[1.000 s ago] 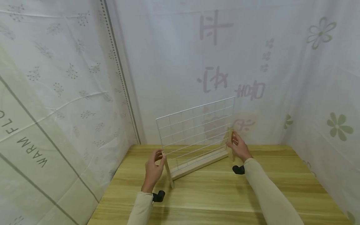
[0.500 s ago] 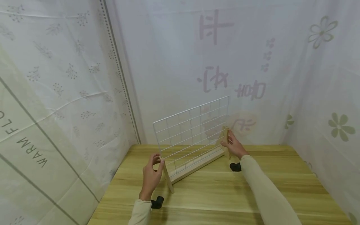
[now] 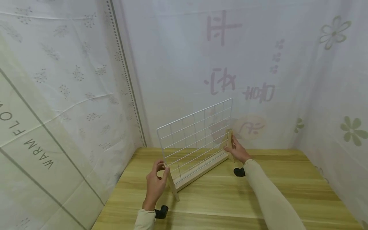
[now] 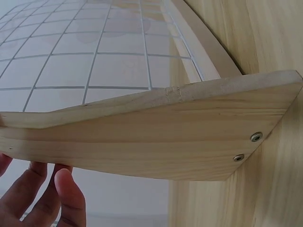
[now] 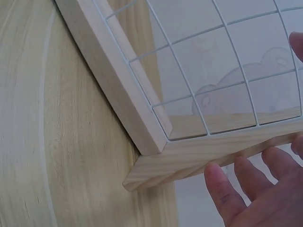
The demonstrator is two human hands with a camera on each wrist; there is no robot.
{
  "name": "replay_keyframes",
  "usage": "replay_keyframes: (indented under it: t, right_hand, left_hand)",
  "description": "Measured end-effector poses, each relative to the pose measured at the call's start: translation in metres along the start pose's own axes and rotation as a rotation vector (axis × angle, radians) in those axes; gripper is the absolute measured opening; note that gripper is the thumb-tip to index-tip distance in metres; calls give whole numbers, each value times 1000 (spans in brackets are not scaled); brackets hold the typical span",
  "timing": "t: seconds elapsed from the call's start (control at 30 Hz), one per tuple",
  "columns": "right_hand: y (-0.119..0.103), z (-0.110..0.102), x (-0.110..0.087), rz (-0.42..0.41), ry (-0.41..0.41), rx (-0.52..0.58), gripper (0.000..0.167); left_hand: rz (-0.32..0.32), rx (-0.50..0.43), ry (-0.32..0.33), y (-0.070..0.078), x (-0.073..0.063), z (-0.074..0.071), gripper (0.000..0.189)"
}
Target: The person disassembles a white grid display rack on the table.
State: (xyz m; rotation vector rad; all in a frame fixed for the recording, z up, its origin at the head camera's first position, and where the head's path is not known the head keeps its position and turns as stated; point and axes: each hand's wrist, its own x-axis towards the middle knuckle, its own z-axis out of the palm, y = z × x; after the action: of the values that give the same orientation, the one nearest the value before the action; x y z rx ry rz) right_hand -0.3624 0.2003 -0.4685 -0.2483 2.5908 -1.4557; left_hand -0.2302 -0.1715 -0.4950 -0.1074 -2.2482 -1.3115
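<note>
A rack with a white wire grid panel point(image 3: 195, 113) and a pale wooden frame stands at an angle on the table. My left hand point(image 3: 155, 187) pinches the upper end of its left wooden side panel point(image 4: 142, 142), thumb on the near side. At the far end, my right hand point(image 3: 240, 151) holds the right side panel point(image 5: 199, 153), its fingers along the outer face. A wooden crossbar point(image 3: 202, 172) joins both sides at the bottom. Two metal screws point(image 4: 256, 137) show on the left panel's outer face. The grid's lower edge sits along the crossbar.
The wood-grain table point(image 3: 258, 198) extends in front of the rack and to its right. Patterned cloth curtains point(image 3: 178, 64) hang behind and on both sides. A black wrist camera point(image 3: 162, 211) sits at each wrist.
The rack has turned a little: its left end has come nearer to me, and its right end has shifted slightly left. Both hands have kept their hold and moved with it.
</note>
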Motion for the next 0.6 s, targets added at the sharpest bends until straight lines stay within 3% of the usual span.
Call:
replay_keyframes:
  t: [0.27, 0.47, 0.6]
  right_hand:
    - [-1, 1, 1, 10, -1, -99, 97]
    - [-9, 17, -3, 12, 93, -157, 94]
    - [-11, 34, -4, 2, 170, -113, 88]
  left_hand:
    - [-18, -14, 0, 1, -5, 0, 34]
    - [-28, -33, 30, 1, -7, 2, 34]
    - [-31, -54, 63, 2, -8, 5, 33]
